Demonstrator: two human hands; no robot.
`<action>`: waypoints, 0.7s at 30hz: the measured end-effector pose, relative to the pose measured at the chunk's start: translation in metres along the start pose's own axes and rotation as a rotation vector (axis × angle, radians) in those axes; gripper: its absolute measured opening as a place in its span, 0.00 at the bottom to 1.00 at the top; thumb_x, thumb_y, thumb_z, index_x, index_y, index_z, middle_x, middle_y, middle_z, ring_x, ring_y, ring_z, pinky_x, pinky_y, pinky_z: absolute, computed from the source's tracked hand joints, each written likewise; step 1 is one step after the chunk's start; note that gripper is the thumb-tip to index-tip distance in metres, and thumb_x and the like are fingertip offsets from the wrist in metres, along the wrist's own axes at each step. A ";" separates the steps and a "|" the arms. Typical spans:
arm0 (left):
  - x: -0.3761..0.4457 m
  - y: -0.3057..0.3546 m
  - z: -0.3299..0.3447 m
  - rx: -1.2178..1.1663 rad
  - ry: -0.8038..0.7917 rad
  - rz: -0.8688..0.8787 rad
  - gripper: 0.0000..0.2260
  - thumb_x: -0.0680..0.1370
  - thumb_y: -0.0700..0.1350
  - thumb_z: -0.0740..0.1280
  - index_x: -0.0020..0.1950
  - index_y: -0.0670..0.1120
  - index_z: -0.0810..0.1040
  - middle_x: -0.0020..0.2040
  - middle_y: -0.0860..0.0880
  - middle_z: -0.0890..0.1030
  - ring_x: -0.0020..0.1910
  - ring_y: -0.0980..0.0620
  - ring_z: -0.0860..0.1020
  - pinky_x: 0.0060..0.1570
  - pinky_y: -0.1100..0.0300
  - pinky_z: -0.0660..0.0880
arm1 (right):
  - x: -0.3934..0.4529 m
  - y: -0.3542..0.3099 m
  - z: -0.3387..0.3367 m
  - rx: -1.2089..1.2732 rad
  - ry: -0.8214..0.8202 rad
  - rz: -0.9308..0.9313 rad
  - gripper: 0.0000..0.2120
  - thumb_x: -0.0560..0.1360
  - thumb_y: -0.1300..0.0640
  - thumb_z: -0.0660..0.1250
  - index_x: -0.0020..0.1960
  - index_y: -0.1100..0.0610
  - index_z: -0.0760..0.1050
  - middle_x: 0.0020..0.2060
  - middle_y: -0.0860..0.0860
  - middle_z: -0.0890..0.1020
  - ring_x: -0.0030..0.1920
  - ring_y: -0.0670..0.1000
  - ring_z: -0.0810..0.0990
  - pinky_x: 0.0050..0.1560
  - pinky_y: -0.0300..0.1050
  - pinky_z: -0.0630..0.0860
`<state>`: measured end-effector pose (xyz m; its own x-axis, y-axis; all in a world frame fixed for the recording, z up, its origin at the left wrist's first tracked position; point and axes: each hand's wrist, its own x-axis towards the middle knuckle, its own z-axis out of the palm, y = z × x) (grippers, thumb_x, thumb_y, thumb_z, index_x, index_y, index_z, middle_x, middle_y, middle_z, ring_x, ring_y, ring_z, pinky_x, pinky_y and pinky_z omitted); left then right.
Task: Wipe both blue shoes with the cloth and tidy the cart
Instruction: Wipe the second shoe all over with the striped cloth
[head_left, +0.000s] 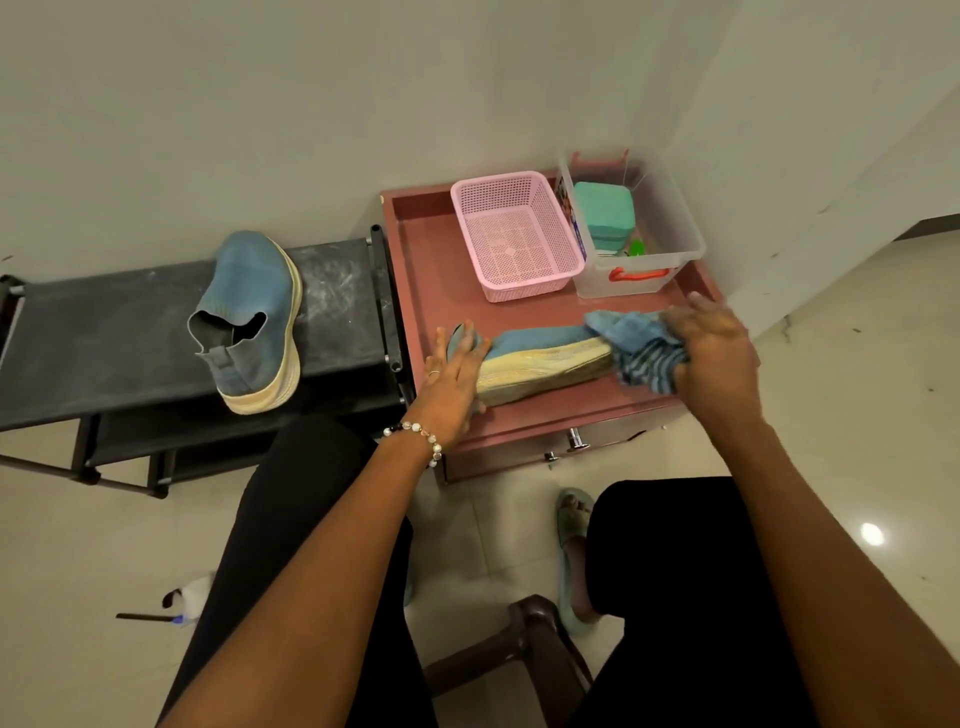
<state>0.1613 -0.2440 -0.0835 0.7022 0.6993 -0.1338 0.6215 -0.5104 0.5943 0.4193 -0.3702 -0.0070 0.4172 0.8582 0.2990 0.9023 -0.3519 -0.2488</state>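
Now | pink basket (514, 236): bare | clear bin (675, 244): teal box (605, 213) | left hand (452, 379) flat on shoe (545, 358) | right hand (711, 353) clutches cloth (634, 343)

Black trousers (291, 519); pearl bracelet (426, 436); finger ring (434, 372); green sandal (571, 525)

Between the left grip (454, 371) and the right grip (714, 348) the shoe (545, 358) lay on its side across the cart (426, 270), filling the front strip. Beyond the right grip a clear bin (670, 244) blocked the far corner, with a pink basket (514, 236) touching its left side. Beyond the left grip the cart floor lay bare up to the back rim. Left of the left grip the rack (104, 332) had open room around a second shoe (254, 322).
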 end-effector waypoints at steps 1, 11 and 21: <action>0.000 0.000 0.000 0.005 0.000 -0.004 0.37 0.74 0.33 0.66 0.78 0.47 0.51 0.78 0.45 0.43 0.75 0.40 0.35 0.72 0.41 0.42 | 0.003 -0.003 -0.012 0.076 0.110 0.169 0.20 0.66 0.67 0.64 0.57 0.64 0.79 0.53 0.65 0.81 0.56 0.64 0.78 0.59 0.52 0.72; 0.000 0.003 0.001 0.069 0.004 -0.015 0.38 0.75 0.34 0.67 0.78 0.47 0.50 0.78 0.46 0.42 0.74 0.39 0.33 0.71 0.42 0.40 | -0.020 -0.062 0.038 0.145 -0.124 0.280 0.31 0.72 0.70 0.59 0.74 0.66 0.57 0.72 0.65 0.60 0.74 0.62 0.55 0.73 0.50 0.58; 0.003 0.005 -0.002 0.068 0.003 -0.026 0.37 0.75 0.33 0.66 0.78 0.46 0.51 0.78 0.46 0.44 0.75 0.38 0.34 0.72 0.40 0.41 | -0.018 -0.009 0.041 -0.044 -0.355 -0.563 0.33 0.62 0.70 0.53 0.67 0.63 0.68 0.65 0.60 0.74 0.69 0.58 0.63 0.74 0.49 0.44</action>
<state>0.1655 -0.2435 -0.0795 0.6844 0.7144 -0.1456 0.6617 -0.5247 0.5355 0.3988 -0.3673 -0.0476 -0.1734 0.9836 0.0490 0.9787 0.1777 -0.1030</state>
